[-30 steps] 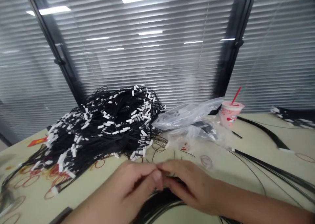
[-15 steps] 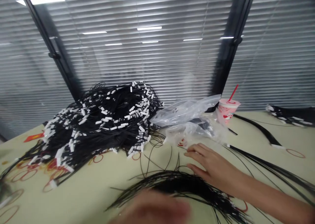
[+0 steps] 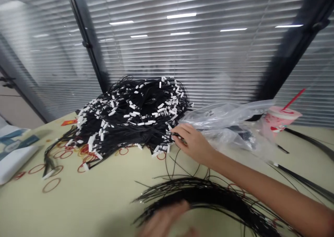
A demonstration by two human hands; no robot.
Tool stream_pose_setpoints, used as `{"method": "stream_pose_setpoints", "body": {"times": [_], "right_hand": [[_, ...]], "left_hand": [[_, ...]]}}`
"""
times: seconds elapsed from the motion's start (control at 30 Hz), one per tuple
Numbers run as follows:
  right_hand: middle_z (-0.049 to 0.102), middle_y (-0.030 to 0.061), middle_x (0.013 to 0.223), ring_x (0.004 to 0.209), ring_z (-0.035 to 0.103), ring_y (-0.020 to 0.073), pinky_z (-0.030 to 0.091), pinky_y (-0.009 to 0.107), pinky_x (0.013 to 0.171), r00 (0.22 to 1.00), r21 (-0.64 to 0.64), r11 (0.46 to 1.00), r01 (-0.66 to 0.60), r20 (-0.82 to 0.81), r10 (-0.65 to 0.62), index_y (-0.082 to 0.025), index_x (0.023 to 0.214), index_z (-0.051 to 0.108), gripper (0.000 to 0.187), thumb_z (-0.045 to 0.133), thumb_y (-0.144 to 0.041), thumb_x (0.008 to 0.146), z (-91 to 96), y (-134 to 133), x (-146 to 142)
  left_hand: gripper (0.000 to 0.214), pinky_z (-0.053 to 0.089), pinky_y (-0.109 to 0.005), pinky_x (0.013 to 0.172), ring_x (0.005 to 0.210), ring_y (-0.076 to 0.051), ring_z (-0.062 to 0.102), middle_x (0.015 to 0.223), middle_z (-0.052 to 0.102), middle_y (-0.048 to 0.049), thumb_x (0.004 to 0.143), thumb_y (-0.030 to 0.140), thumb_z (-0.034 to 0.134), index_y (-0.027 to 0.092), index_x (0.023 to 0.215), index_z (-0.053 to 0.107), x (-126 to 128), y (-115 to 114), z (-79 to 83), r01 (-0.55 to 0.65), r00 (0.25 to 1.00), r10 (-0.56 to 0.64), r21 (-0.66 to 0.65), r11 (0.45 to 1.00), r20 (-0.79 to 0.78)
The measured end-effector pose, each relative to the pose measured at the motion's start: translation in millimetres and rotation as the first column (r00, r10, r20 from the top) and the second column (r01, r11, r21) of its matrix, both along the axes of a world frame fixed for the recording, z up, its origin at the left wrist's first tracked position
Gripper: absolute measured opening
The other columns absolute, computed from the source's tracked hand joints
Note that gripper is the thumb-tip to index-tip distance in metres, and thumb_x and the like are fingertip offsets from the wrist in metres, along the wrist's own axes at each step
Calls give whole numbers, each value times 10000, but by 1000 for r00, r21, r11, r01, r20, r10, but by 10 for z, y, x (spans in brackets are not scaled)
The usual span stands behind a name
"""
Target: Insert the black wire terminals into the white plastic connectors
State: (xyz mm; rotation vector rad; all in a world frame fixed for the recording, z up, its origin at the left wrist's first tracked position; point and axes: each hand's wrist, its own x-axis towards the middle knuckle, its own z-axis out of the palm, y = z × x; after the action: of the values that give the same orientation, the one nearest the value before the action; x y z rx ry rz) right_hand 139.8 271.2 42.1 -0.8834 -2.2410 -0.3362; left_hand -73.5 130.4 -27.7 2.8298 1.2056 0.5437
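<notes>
A big heap of black wires with white connectors (image 3: 146, 132) lies against the window side of the table. My right hand (image 3: 194, 143) reaches to the heap's right edge, thumb and fingers pinched round the ends of some black wires there. Nearer to me lies a curved bundle of loose black wires (image 3: 208, 197), fanned out at its left end. At the bottom, my left hand (image 3: 164, 219) hovers over or touches the near side of this bundle. It is smeared by motion and partly cut off, so its grip does not show.
Clear plastic bags (image 3: 227, 122) lie right of the heap, beside a pink cup (image 3: 280, 117) with a red straw. Red rubber bands (image 3: 51, 185) are scattered at the left. A white and blue packet (image 3: 18, 160) lies at the far left. More black cables (image 3: 302, 178) stretch along the right.
My view has swung left. My right hand has moved from above the near bundle to the heap's edge and closed on wires there. The left hand is still low over the bundle.
</notes>
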Motion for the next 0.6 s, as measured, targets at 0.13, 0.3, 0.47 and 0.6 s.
{"method": "stream_pose_setpoints", "body": {"times": [0.13,0.3,0.47,0.6], "right_hand": [[507,60,984,936,419,152,368,311,850,996,-36,999,8,90,-5,-159,1033,534,318,383,-371,850,132,326,-383],[506,69,950,935,460,171,394,316,803,984,-138,989,46,176,-21,-149,935,535,288,455,-395,809,273,600,-947],[533,70,861,689,496,96,413,238,617,972,-297,949,102,232,-32,-110,1123,412,495,504,-440,765,418,720,-1137],[561,50,864,645,498,73,384,189,581,961,-365,930,43,269,61,-178,1208,379,483,517,-303,762,447,768,-981]], "left_hand": [[528,475,-473,821,1168,-333,407,1312,373,-157,791,304,518,207,1295,396,-42,155,94,20,973,20,169,985,-231],[423,505,-403,799,1026,-264,517,1164,521,-108,815,353,467,187,1204,488,37,404,45,-9,934,92,237,971,-345],[426,510,-370,712,878,-219,523,1037,540,-66,811,379,477,207,1200,453,174,666,-71,-11,967,71,238,971,-246],[533,473,-379,792,949,-224,489,1099,502,-55,788,559,404,264,1232,411,146,746,73,-53,978,90,193,980,-186]]}}
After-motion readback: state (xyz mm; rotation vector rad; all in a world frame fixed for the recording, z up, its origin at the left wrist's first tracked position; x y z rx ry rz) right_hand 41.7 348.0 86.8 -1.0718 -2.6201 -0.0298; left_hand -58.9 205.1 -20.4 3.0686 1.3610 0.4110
